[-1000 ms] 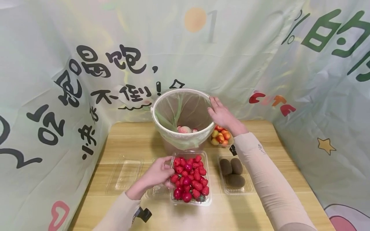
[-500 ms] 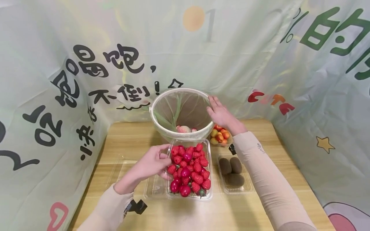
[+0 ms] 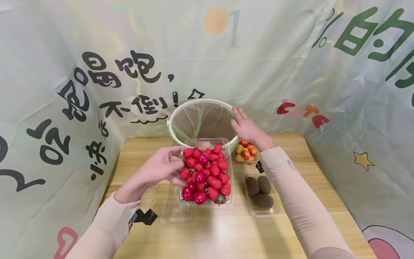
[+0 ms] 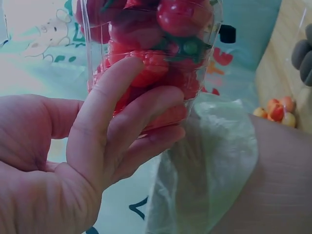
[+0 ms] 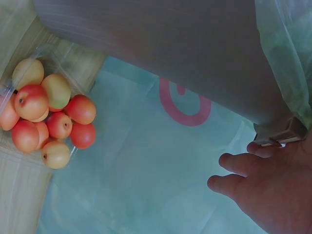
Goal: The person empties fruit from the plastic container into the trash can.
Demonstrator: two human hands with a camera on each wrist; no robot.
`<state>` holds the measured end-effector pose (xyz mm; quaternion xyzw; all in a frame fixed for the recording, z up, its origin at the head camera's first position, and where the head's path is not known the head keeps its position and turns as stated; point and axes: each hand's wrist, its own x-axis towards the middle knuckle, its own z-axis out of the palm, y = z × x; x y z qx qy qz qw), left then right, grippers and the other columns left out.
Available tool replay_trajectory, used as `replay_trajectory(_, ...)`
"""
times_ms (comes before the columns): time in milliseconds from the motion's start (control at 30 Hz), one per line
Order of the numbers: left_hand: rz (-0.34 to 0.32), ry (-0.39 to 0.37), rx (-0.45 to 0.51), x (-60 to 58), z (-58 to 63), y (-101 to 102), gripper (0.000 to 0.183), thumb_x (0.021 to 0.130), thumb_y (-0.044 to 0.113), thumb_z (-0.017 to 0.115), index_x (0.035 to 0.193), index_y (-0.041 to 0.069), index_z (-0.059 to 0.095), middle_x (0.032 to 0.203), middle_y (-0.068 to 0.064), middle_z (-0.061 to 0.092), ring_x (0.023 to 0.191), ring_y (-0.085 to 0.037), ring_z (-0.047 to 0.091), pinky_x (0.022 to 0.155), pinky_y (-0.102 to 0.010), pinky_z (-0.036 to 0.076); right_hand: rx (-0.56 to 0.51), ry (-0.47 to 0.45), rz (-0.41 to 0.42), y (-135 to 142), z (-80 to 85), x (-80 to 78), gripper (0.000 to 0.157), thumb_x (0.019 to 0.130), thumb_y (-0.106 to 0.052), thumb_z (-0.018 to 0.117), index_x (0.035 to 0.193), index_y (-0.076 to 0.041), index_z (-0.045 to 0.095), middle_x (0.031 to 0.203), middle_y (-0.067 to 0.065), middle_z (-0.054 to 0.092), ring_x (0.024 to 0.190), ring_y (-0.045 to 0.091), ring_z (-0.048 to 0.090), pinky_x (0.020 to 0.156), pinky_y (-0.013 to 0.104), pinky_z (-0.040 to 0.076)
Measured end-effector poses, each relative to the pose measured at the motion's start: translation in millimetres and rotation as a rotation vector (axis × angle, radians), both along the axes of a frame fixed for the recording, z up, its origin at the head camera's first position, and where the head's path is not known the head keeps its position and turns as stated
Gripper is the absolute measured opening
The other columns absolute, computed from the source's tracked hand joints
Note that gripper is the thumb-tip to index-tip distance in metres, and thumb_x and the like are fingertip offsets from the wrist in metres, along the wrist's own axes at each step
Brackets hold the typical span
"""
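My left hand (image 3: 160,167) grips a clear plastic box (image 3: 227,205) by its left side, thumb and fingers curled about it. Raspberries (image 3: 214,182) and glossy round dark-red fruits (image 3: 200,197) fill it. In the head view the box is in front of the bin (image 3: 215,122), its far end overlapping the near rim. Fingers of the left hand (image 4: 83,161) lie against the box wall in the left wrist view. My right hand (image 3: 248,127) rests on the bin's right rim with fingers extended. A green bag lines the bin; its bottom is hidden by the box.
A box of yellow and orange-red fruits (image 3: 247,151) stands right of the bin. Nearer lies a clear tray with brown kiwis (image 3: 263,201). An empty clear container (image 3: 174,207) is on the wooden table (image 3: 252,241), left of the raised box. Printed cloth surrounds the table.
My left hand has lifted the box of red fruits from the table and carried it forward, up to the bin's near rim. The right hand has stayed on the rim.
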<state>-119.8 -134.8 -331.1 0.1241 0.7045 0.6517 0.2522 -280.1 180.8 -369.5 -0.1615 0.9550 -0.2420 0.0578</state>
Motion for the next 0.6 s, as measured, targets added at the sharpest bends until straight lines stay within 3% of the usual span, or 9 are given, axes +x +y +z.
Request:
replay_trajectory(267, 0.041, 0.013, -0.051, -21.3, 19.2, -2.6, 0.071, 0.094, -0.011, 0.048, 0.161, -0.007, 0.028, 0.069, -0.005, 0.070, 0.071, -0.025, 0.079, 0.071, -0.043, 0.067, -0.002, -0.002, -0.010, 1.3, -1.1, 0.5, 0.070, 0.113, -0.041, 0.025, 0.170, -0.009, 0.001, 0.178, 0.019, -0.004, 0.165, 0.037, 0.000, 0.133, 0.059, 0.006)
replay_trajectory(400, 0.085, 0.019, -0.081, -38.3, 23.8, -4.3, 0.062, 0.097, -0.009, 0.048, 0.158, -0.008, 0.035, 0.097, -0.023, 0.079, 0.075, -0.028, 0.080, 0.071, -0.041, 0.067, 0.003, -0.005, -0.012, 2.3, -2.4, 1.0, 0.071, 0.113, -0.043, 0.026, 0.170, -0.011, 0.001, 0.178, 0.019, -0.004, 0.165, 0.037, 0.000, 0.133, 0.059, 0.007)
replay_trajectory(500, 0.117, 0.008, -0.102, -51.7, 26.7, -6.3, 0.058, 0.100, -0.007, 0.048, 0.156, -0.008, 0.037, 0.116, -0.034, 0.073, 0.076, -0.028, 0.080, 0.072, -0.040, 0.067, 0.012, -0.002, -0.004, 1.8, -2.8, 0.4, 0.071, 0.112, -0.044, 0.025, 0.170, -0.011, 0.001, 0.178, 0.019, -0.004, 0.165, 0.036, 0.000, 0.134, 0.059, 0.008)
replay_trajectory(600, 0.137, 0.023, -0.126, -66.5, 31.0, -6.9, 0.056, 0.101, -0.005, 0.048, 0.156, -0.009, 0.037, 0.125, -0.038, 0.068, 0.076, -0.027, 0.080, 0.073, -0.038, 0.067, 0.015, 0.006, 0.002, 1.2, -1.0, -0.1, 0.071, 0.112, -0.044, 0.025, 0.170, -0.010, 0.001, 0.178, 0.019, -0.003, 0.166, 0.036, 0.000, 0.133, 0.059, 0.009)
